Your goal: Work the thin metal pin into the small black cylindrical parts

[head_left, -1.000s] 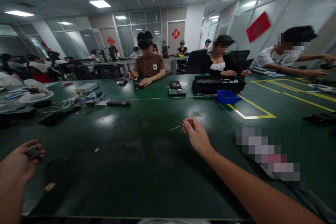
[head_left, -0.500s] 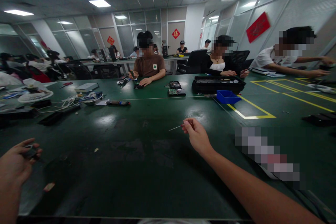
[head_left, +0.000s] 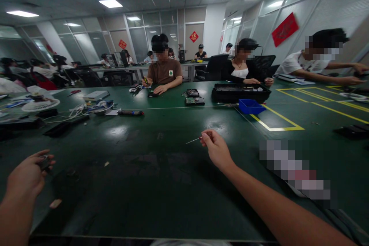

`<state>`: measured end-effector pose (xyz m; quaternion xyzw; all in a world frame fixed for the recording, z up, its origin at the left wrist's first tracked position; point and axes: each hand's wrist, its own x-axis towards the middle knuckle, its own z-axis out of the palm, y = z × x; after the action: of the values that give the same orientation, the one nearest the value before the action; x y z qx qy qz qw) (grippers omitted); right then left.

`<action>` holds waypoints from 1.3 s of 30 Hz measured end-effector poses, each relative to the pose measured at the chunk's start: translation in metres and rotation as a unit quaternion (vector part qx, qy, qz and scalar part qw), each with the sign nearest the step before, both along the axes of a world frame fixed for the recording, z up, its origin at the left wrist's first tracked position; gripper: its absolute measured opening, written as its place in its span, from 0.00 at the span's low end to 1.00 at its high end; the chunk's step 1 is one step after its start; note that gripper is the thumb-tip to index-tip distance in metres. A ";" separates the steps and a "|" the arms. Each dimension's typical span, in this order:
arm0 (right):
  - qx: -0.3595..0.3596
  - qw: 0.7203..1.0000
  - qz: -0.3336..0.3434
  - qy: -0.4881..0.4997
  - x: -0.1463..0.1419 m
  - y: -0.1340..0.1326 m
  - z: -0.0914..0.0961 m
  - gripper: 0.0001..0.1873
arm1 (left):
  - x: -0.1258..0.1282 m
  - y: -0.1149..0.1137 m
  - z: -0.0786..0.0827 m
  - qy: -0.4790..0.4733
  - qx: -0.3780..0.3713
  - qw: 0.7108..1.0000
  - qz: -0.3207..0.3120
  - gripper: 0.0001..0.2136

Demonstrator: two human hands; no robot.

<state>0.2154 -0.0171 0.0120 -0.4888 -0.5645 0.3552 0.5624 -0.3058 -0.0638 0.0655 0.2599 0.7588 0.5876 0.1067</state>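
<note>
My right hand is closed around the handle of a screwdriver. Its thin metal shaft points left above the green table, and a bit of red shows at the handle. On the left, my left hand is closed on a small dark metallic part. The fingers cover much of that part, so its kind is unclear. The two hands are far apart, and the screwdriver tip touches nothing that I can see.
Small pale scraps lie on the green table. Farther off are a blue bin, a long black housing, hard drives and a dark cylindrical tool. A blurred-out object lies at right. Several people sit beyond.
My left hand has moved right and slightly up into view with the dark part. My right hand and the screwdriver have stayed almost where they were.
</note>
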 end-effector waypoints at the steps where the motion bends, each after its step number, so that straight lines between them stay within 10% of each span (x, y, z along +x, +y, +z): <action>1: 0.000 1.000 0.001 0.001 0.000 0.000 0.000 0.15 | 0.004 0.003 0.000 -0.016 0.000 1.000 -0.003 0.06; 7: -0.002 1.000 -0.003 0.001 -0.001 0.000 0.001 0.15 | 0.051 0.031 0.011 -0.074 0.005 0.996 -0.056 0.10; 19: -0.015 0.999 0.022 0.027 -0.001 -0.001 0.002 0.15 | 0.223 0.078 0.025 -0.107 0.052 0.899 -0.422 0.18; 26: -0.024 0.999 0.038 -0.021 0.002 -0.004 0.008 0.17 | 0.309 0.071 -0.007 -0.007 0.015 0.857 -0.515 0.14; 39: -0.025 0.995 0.013 0.093 0.002 -0.002 0.008 0.16 | 0.306 0.066 -0.064 0.210 -0.026 0.775 -0.596 0.22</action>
<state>0.2177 -0.0196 0.0198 -0.4597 -0.5069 0.4207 0.5956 0.0004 0.0021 0.0018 0.7742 0.4710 0.3169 0.2800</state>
